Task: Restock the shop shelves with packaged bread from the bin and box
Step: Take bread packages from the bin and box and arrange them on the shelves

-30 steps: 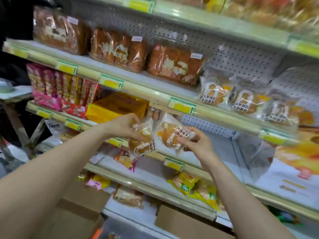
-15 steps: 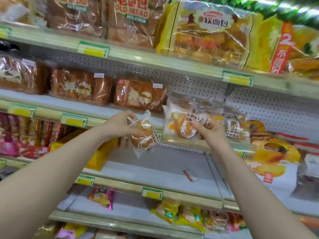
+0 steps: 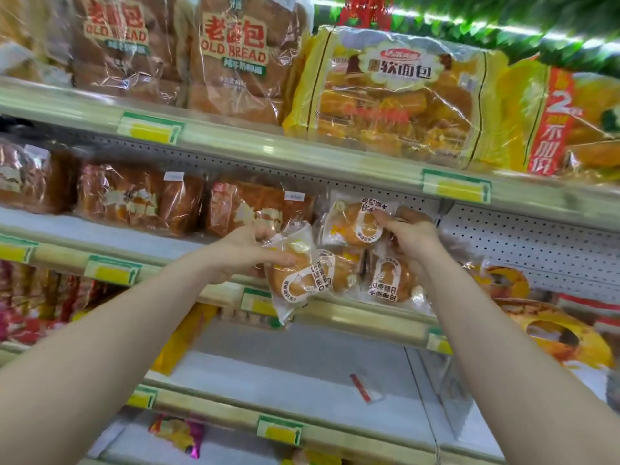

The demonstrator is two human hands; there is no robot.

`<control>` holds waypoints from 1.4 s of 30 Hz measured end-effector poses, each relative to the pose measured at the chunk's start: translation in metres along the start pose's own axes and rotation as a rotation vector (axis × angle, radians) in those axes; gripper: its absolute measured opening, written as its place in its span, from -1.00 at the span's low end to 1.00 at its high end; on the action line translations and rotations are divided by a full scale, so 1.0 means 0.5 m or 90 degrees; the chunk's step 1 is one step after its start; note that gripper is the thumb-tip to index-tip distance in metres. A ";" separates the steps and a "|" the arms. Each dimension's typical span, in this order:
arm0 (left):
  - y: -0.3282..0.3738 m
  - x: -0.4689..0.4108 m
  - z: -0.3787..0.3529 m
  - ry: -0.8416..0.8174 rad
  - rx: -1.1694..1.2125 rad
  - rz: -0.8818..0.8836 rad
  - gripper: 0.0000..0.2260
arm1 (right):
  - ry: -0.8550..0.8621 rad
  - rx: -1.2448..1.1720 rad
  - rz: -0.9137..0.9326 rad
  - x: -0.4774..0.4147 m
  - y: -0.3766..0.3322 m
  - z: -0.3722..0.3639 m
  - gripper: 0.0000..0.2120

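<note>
Both hands are up at the middle shelf, apart from one another and each closed on its own pack. The left hand grips a clear bun packet by its top end, fingers curled round the wrapper. The packet hangs tilted in front of the shelf edge, its lower corner below the lip. The right hand pinches a second bun packet at its right edge, holding it upright before the perforated back panel. It sits just above two shelved bun packets that stand side by side; whether it touches them I cannot tell. Left of these on the same shelf lie brown loaves in clear wrap. On the top shelf stand OLD BREAD bags and, to their right, a yellow soft-bread bag. The lower shelf carries a small red-and-white scrap.
</note>
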State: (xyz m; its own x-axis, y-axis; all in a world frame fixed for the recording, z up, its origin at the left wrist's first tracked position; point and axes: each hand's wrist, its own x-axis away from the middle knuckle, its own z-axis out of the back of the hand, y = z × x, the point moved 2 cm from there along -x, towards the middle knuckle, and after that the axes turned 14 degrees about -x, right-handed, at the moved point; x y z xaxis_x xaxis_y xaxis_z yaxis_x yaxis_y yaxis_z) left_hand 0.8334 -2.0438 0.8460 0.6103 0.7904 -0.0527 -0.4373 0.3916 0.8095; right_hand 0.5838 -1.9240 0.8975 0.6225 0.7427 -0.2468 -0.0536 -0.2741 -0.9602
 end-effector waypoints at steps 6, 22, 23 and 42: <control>0.016 -0.017 -0.020 -0.001 0.020 -0.001 -0.57 | 0.009 0.013 0.014 -0.058 -0.008 -0.026 -0.39; 0.005 -0.029 -0.031 0.023 0.041 -0.021 -0.45 | -0.030 0.090 0.026 -0.069 0.025 -0.047 -0.59; 0.005 -0.031 -0.033 0.025 0.037 -0.022 -0.42 | -0.059 0.109 0.003 -0.062 0.026 -0.043 -0.49; 0.012 -0.025 -0.045 0.037 0.031 -0.012 -0.26 | -0.101 0.194 -0.017 -0.036 0.022 0.001 -0.07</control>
State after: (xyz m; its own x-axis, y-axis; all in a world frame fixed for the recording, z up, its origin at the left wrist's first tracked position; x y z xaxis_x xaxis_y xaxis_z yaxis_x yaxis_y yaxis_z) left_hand 0.8085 -2.0406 0.8382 0.5786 0.8094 -0.1008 -0.3922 0.3844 0.8357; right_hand 0.5716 -1.9401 0.8914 0.4994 0.8392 -0.2153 -0.2842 -0.0760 -0.9557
